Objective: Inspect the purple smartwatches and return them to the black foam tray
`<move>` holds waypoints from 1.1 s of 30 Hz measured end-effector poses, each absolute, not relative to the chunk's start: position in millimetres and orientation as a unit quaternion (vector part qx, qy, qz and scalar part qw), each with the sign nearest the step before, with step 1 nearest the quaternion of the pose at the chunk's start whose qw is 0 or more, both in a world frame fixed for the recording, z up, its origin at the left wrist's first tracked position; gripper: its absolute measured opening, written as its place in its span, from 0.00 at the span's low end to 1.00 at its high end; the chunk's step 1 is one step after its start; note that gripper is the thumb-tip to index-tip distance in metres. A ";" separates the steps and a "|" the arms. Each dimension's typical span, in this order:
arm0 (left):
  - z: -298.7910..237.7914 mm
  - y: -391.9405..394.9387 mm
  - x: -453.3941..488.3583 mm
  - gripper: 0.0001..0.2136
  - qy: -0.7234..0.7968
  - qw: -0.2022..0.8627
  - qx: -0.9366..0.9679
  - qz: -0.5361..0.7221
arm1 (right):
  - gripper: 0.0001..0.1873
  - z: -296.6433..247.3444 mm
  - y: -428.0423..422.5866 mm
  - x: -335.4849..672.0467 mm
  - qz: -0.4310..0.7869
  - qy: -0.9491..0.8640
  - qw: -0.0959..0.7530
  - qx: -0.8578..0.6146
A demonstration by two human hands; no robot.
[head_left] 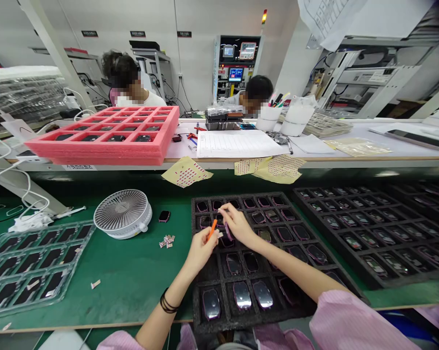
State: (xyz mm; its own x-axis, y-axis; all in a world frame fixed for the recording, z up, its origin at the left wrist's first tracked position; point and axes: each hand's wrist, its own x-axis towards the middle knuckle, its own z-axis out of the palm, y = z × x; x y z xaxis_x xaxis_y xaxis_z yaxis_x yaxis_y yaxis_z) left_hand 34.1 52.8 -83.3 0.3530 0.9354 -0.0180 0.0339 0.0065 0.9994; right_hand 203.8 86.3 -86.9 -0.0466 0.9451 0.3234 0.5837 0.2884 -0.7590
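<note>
My left hand (201,248) is closed around a thin orange stick-like tool (212,228); a small pale bit shows at its fingertips. Close beside it, my right hand (238,224) pinches a small purple-edged watch case (227,230), seen nearly edge-on. Both hands are over a black foam tray (225,272), whose pockets hold several purple-rimmed watch cases with dark or shiny faces (211,304). A single dark watch case (164,216) lies on the green mat, near a little heap of small pale tabs (167,241).
A round white fan (123,214) stands left of the tray. Clear plastic trays (70,272) with dark parts lie farther left, and another foam tray (350,262) is at right. Above, a shelf holds a pink foam tray (164,141) and papers (237,143). Two people sit beyond.
</note>
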 end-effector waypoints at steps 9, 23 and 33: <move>-84.5 67.0 -15.9 0.21 0.496 0.495 0.598 0.390 | 0.17 -122.2 126.1 256.3 0.081 -0.716 0.288 -0.630; -104.1 79.1 -58.5 0.22 0.579 0.383 0.638 0.331 | 0.32 -124.4 82.5 318.1 0.221 -0.737 0.197 -0.607; -103.8 75.7 -53.5 0.22 0.572 0.387 0.649 0.319 | 0.33 -131.0 91.7 318.8 0.214 -0.797 0.142 -0.547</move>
